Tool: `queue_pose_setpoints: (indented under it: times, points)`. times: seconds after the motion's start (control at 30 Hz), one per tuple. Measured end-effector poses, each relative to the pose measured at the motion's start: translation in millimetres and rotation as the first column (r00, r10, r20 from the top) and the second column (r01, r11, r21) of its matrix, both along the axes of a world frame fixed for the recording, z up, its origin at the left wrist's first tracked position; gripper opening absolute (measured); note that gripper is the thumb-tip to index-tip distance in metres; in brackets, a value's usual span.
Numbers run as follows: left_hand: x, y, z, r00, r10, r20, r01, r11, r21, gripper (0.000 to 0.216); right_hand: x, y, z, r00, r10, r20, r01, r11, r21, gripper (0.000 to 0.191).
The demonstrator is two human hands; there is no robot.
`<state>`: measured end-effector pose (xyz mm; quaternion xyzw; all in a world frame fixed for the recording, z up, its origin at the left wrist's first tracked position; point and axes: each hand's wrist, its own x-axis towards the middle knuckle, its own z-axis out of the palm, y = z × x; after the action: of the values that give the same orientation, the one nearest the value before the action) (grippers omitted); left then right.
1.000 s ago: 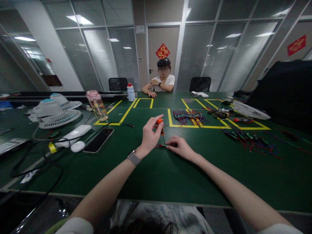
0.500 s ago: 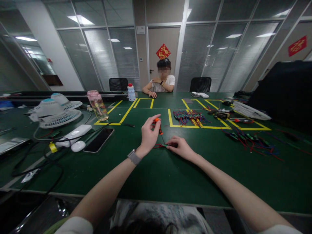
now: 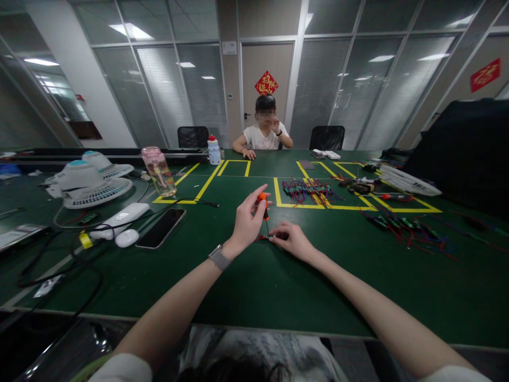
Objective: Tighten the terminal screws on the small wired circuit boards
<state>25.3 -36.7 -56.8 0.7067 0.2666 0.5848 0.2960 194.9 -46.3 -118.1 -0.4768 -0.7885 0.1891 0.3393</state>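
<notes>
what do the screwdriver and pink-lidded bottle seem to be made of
Screwdriver: the handle is probably plastic, going by its bright orange and black colouring; the thin, straight shaft suggests metal. Bottle: see-through and glossy, so plastic or glass; its smooth pink lid looks plastic.

The left forearm (image 3: 181, 294) and right forearm (image 3: 374, 297) reach forward and converge, bare below the elbows. The left hand (image 3: 248, 220) is raised higher, its thumb and fingers curled into a grip, fingertips pointing forward and inward. The right hand (image 3: 296, 241) sits lower, palm down, thumb and fingers pinched together, pointing toward the left.
</notes>
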Motion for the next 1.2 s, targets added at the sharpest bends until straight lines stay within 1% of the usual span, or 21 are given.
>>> queue_pose_setpoints:
  times: [0.1,0.17,0.2,0.3,0.37,0.47,0.57,0.63,0.77,1.0,1.07,1.2]
  points:
    - [0.0,-3.6,2.9,0.986,0.147,-0.075,-0.139,0.985,0.101,0.03,-0.6,0.1,-1.0,1.0,-0.012,0.012,0.012,1.0,0.004,0.013]
    - [-0.9,-5.2,5.0,0.967,0.225,-0.121,-0.208,0.968,0.143,0.031,-0.5,0.2,-1.4,1.0,-0.015,0.018,0.015,1.0,0.005,0.014]
    - [-1.4,-5.5,5.6,0.964,0.227,-0.14,-0.207,0.967,0.145,0.033,-0.4,0.1,-1.3,1.0,-0.017,0.018,0.016,1.0,0.003,0.014]
    - [-2.2,-3.8,5.2,0.978,0.131,-0.165,-0.116,0.988,0.098,0.042,-0.7,-0.8,-0.1,1.0,-0.015,0.01,0.015,1.0,-0.006,0.014]
    - [-2.4,-1.2,3.4,0.983,0.105,-0.153,-0.093,0.992,0.081,0.044,-1.1,-1.4,0.8,1.0,-0.016,0.001,0.016,1.0,-0.012,0.014]
    - [-3.2,3.2,0.3,0.978,0.156,-0.136,-0.144,0.985,0.095,0.041,-1.4,-1.0,0.3,1.0,-0.011,-0.015,0.011,1.0,-0.005,0.018]
    - [-4.6,7.7,-2.6,0.977,0.185,-0.105,-0.178,0.981,0.075,0.039,-1.1,0.9,-2.6,0.999,-0.005,-0.032,0.005,1.0,0.013,0.032]
    - [-5.5,10.3,-4.4,0.977,0.196,-0.081,-0.193,0.98,0.043,0.04,-0.8,2.3,-4.6,0.999,-0.01,-0.038,0.01,1.0,0.013,0.038]
    - [-6.1,14.2,-6.4,0.975,0.221,-0.031,-0.222,0.975,-0.023,0.038,-0.2,3.1,-5.2,1.0,-0.012,-0.027,0.013,1.0,0.016,0.034]
    - [-7.8,19.2,-5.9,0.971,0.231,0.058,-0.223,0.968,-0.118,0.039,0.9,1.8,-2.0,1.0,-0.013,0.001,0.013,1.0,0.005,0.027]
    - [-8.4,20.6,-6.0,0.977,0.206,0.056,-0.198,0.972,-0.13,0.041,1.2,2.1,-2.5,1.0,-0.01,0.005,0.01,1.0,0.004,0.024]
    - [-8.1,20.5,-6.8,0.995,0.086,0.049,-0.081,0.992,-0.1,0.043,1.2,2.8,-3.9,1.0,-0.011,0.001,0.011,1.0,0.0,0.015]
